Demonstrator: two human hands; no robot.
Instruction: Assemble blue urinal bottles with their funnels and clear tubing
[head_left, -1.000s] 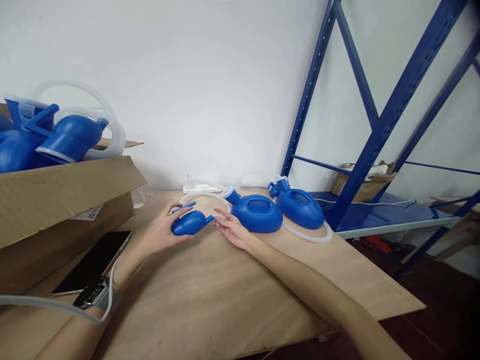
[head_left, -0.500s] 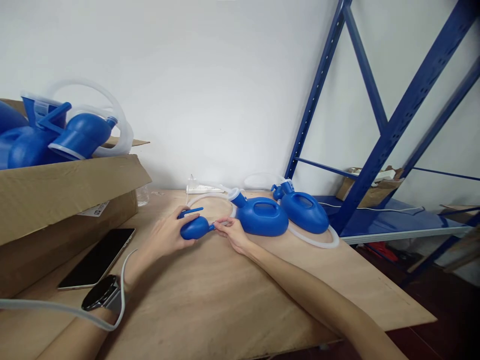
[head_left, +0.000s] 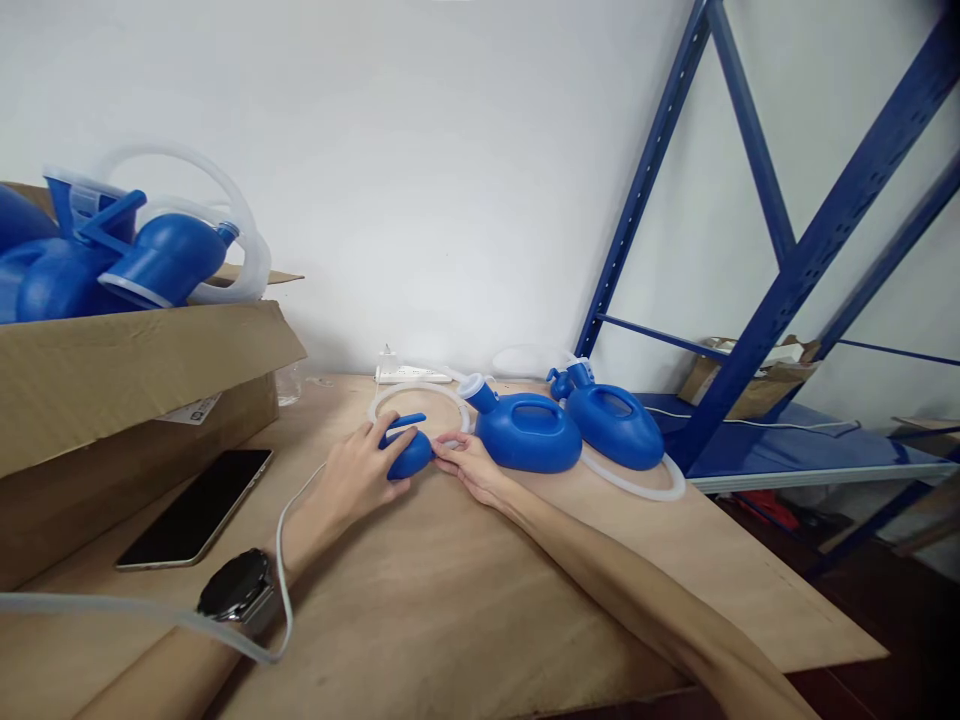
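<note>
My left hand (head_left: pixel 367 465) is wrapped round a rounded blue plastic urinal head (head_left: pixel 410 456) with a straight blue handle, held low over the wooden table. My right hand (head_left: pixel 472 465) is closed in a pinch at the narrow spout end of that piece. A whitish plastic tube (head_left: pixel 420 388) loops on the table behind both hands and runs down to the right fingers, which hide its end. Just right of that hand lies a blue urinal bottle (head_left: pixel 529 432) with a grip hole and a white-capped neck. A second blue bottle (head_left: pixel 616 428) lies beyond it, with its own tube.
At left stands a cardboard box (head_left: pixel 135 370) piled with blue urinal parts and tubes. A phone (head_left: pixel 196 508) lies beside it. A white cable (head_left: pixel 283 560) crosses my left wrist near the watch. Behind are a power strip (head_left: pixel 412 375) and, at right, a blue metal rack (head_left: pixel 795 440).
Both hands stay together at the urinal head. The left hand has moved right with it, and its spout is now hidden at the right fingertips. The view has shifted slightly.
</note>
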